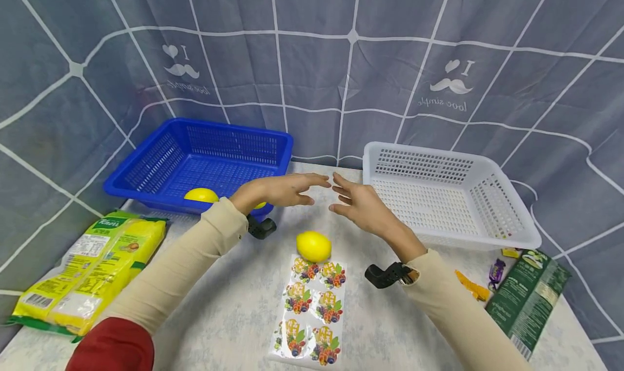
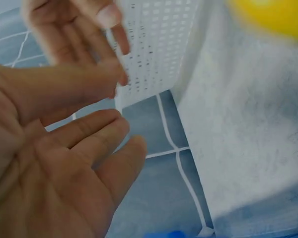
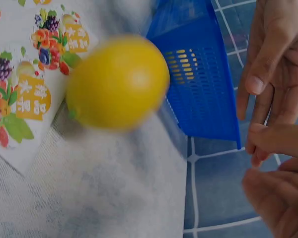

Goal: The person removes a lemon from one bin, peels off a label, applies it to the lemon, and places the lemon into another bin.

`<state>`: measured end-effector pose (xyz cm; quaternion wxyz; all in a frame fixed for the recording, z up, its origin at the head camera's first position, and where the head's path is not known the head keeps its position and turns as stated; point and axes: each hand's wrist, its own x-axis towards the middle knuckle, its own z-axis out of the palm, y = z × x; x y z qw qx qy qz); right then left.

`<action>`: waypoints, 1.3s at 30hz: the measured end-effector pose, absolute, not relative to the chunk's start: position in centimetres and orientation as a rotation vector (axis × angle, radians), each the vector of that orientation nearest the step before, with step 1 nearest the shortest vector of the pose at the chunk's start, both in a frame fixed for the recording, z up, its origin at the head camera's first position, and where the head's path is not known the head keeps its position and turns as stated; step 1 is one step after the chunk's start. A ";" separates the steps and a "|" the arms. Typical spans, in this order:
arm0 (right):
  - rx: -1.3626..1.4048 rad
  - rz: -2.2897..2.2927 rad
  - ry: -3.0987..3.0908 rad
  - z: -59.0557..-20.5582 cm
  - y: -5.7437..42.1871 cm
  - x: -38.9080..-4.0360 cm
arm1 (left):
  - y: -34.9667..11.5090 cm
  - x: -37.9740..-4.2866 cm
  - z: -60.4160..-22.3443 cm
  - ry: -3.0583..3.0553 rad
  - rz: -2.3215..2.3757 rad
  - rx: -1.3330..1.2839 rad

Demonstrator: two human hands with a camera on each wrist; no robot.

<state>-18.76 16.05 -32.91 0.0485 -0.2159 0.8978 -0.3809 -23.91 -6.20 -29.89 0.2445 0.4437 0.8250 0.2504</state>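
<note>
My left hand (image 1: 287, 189) and right hand (image 1: 358, 204) hover over the table between two baskets, fingertips close together, fingers loosely extended, holding nothing. In the left wrist view the left palm (image 2: 54, 168) shows with its fingers relaxed. Just nearer than the hands lies a yellow lemon (image 1: 313, 246), at the top edge of a sheet of fruit stickers (image 1: 312, 311). The right wrist view shows the lemon (image 3: 119, 82) large and slightly blurred. To the left stands a blue basket (image 1: 234, 138) with a lemon (image 1: 201, 195) inside and another yellow piece partly hidden behind the left wrist.
A white basket (image 1: 424, 208) stands on the right. Near it lie a green packet (image 1: 528, 300), an orange-wrapped snack (image 1: 472, 286) and a purple-wrapped candy (image 1: 496, 272). At the left is a yellow Knorr bag (image 1: 92, 273). A grey-blue curtain (image 1: 312, 73) hangs behind the table.
</note>
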 end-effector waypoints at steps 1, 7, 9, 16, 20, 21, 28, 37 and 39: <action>-0.661 -1.113 2.733 -32.9 16.0 -18.7 | -6.3 -23.9 -29.8 2.261 0.660 1.190; -0.686 -0.955 2.694 -33.0 16.2 -18.4 | -7.1 -23.9 -29.4 2.268 0.652 1.168; -0.695 -0.929 2.682 -33.0 16.1 -18.4 | -7.3 -23.8 -29.2 2.263 0.659 1.179; -0.709 -0.891 2.684 -32.9 16.2 -18.4 | -8.2 -22.1 -28.2 2.226 0.663 1.244; -0.692 -0.914 2.685 -33.1 16.5 -18.5 | -8.8 -20.5 -28.2 2.188 0.669 1.286; -0.691 -0.915 2.687 -33.2 16.6 -18.6 | -9.1 -19.9 -28.4 2.168 0.683 1.297; -0.704 -0.928 2.691 -33.4 16.7 -18.6 | -12.0 -14.9 -32.1 1.868 0.778 1.290; -0.698 -0.956 2.653 -33.4 16.5 -18.7 | -14.5 -10.8 -37.8 1.629 0.781 1.108; -0.691 -0.953 2.655 -33.5 16.5 -18.7 | -14.8 -10.5 -38.1 1.655 0.789 1.154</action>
